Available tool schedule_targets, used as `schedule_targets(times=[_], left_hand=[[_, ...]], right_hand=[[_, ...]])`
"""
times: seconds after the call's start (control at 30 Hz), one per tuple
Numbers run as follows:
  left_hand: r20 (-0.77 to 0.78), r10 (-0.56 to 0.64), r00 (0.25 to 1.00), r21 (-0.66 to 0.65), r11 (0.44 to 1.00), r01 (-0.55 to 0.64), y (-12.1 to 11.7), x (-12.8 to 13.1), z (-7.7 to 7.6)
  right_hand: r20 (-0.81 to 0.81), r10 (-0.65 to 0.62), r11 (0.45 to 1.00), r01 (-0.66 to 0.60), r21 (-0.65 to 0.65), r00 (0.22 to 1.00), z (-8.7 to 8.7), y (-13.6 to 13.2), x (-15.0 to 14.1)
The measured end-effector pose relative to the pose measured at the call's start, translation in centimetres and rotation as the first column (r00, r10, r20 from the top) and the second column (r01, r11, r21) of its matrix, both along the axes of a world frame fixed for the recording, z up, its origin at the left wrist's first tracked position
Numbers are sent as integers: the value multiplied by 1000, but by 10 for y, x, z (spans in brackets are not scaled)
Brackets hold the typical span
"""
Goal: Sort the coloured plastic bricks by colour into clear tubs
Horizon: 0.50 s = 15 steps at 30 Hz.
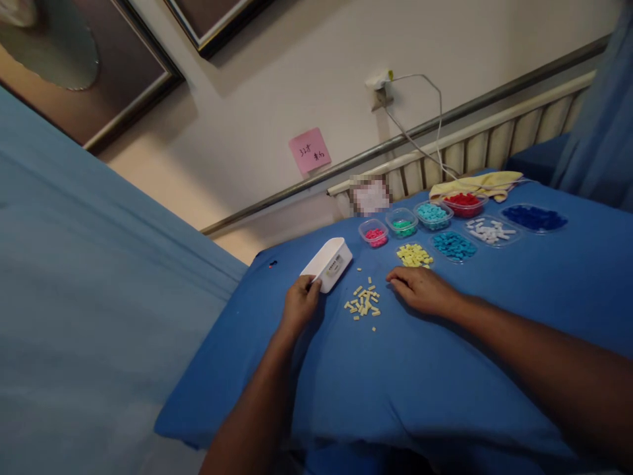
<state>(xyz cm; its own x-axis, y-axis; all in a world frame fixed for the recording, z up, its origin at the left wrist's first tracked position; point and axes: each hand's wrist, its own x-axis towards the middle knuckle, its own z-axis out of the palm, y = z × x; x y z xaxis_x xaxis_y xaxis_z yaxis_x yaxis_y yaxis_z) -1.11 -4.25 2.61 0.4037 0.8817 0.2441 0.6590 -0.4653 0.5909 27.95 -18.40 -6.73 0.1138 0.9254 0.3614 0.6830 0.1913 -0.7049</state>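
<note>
- The left hand [301, 307], centre of the head view, is closed on the lower-left end of a white box [332, 265]; we take this end grip as a way to steady the box and leave its open top unobstructed.
- We cannot tell whether the box's underside rests fully on the blue-covered worktop [420, 376].
- The right hand [420, 291], right of centre, is apart from the box, its fingers bent and fairly narrow; we cannot tell whether anything sits between the fingertips.
- Between the hands, mid-frame, pale loose pieces [364, 302] lie scattered, within easy reach of both, we judge.
- Just above the right hand we see a heap of yellow pieces [414, 255].
- Toward the upper right, clear containers hold pink pieces [374, 235], green pieces [402, 224], red pieces [463, 198] and other colours; we read the separate containers as keeping colours from mixing.
- For pose, our left forearm rises steeply from the bottom edge, while our right forearm slants in from the lower right, low over the cloth, the wrist nearly straight.
</note>
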Motion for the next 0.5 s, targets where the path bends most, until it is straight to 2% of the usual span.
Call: schedule_targets(times=[0.17,0.33,0.5], left_hand=[[227,-57,972,-103,991,82,-1,16,-1],[345,-119,931,-148,973,179,-10,29,-2],[454,-149,878,-159,956,245,-21,26,-10]], right_hand=[[-35,-6,1000,6,-23,999,-1,0,2],[-131,-29,999,25,-32,991,1,-1,2],[-235,-98,995,87,-55,967,-1,1,2]])
